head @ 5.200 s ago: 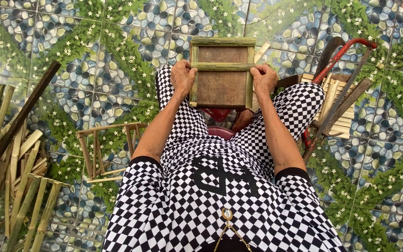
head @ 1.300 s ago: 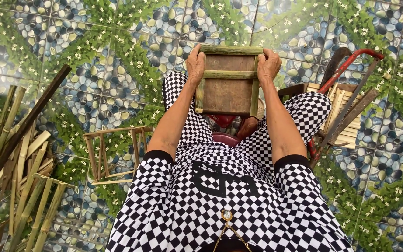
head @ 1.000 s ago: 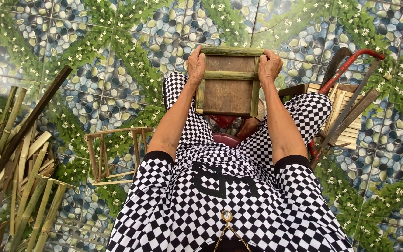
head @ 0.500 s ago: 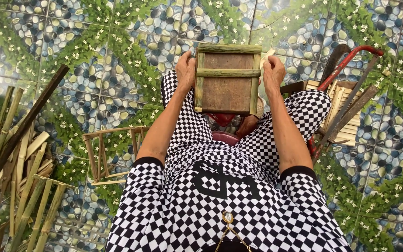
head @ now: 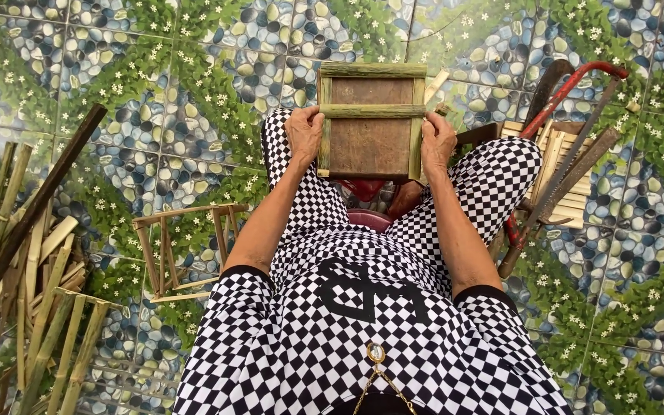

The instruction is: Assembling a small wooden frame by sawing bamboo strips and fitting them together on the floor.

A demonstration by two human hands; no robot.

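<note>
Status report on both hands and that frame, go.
Left hand and right hand each grip a side rail of the small square green bamboo frame, held over the knees. Nothing between hands and frame.

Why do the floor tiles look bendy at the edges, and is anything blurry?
Head view: the wide lens curves the tiled floor lines near the corners; daylight is soft and even, with no glare; the bamboo frame and both hands, left hand and right hand, look sharp.
</note>
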